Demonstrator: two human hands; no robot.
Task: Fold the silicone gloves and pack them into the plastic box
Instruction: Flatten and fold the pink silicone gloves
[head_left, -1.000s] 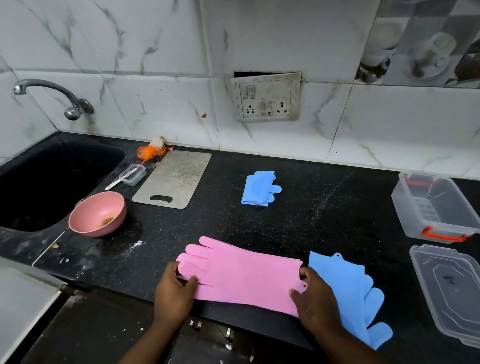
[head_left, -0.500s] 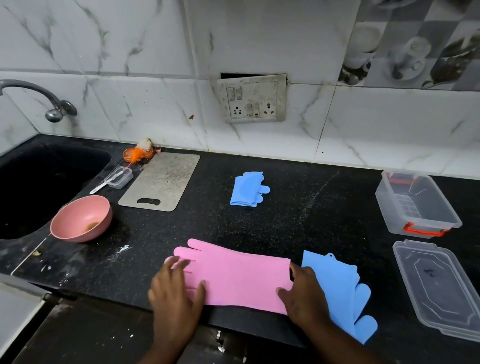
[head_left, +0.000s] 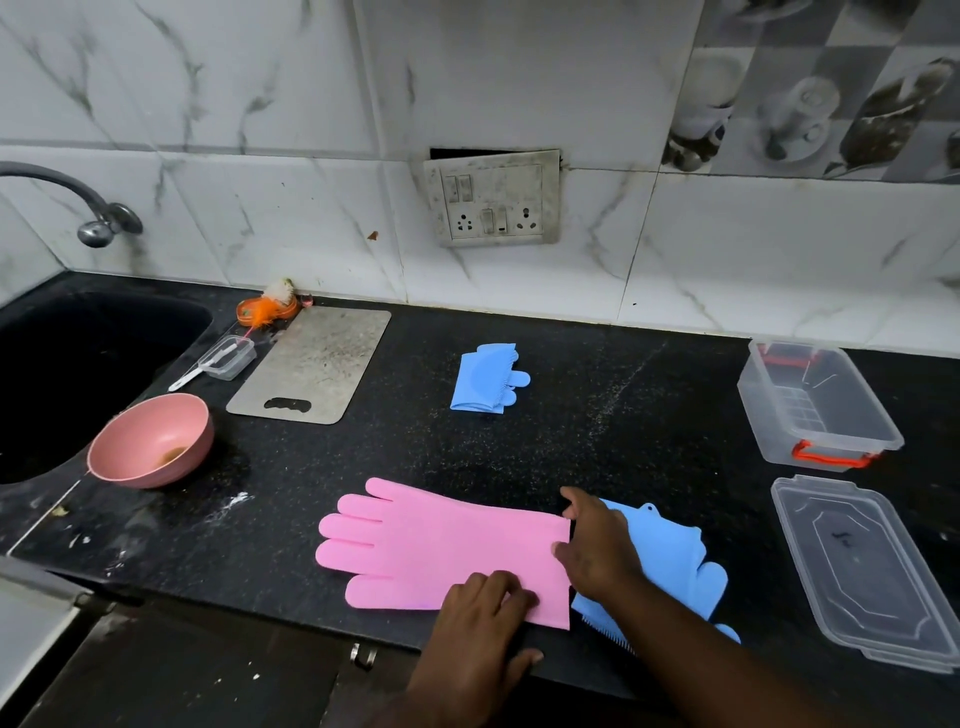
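Pink glove (head_left: 441, 551) lies flat near the front edge of the bench (head_left: 623, 415), its fingers pointing to nine o'clock and its cuff to three. The left hand (head_left: 483, 618) rests on the glove's near edge by the cuff. Its fingers are lightly bent and lie on top of the silicone, and its thumb hangs off the bench edge at six o'clock. The right hand (head_left: 602, 545) sits at the cuff end, thumb at the far corner and fingertips on the cuff's edge; whether it pinches the cuff or only presses it I cannot tell.

Under that hand and wrist, just beside the pink cuff at three o'clock, lies a blue glove (head_left: 675, 561), unfolded, its fingers toward five o'clock. A folded blue glove (head_left: 485, 378) lies well apart at twelve o'clock from the pink one. At two o'clock stands the plastic box (head_left: 756, 400), open, with red handles. Its clear lid (head_left: 862, 571) lies just beside it, nearer the bench edge. At ten o'clock are a pink bowl (head_left: 171, 475) and a grey cutting board (head_left: 317, 364), with the black sink (head_left: 78, 364) at nine.
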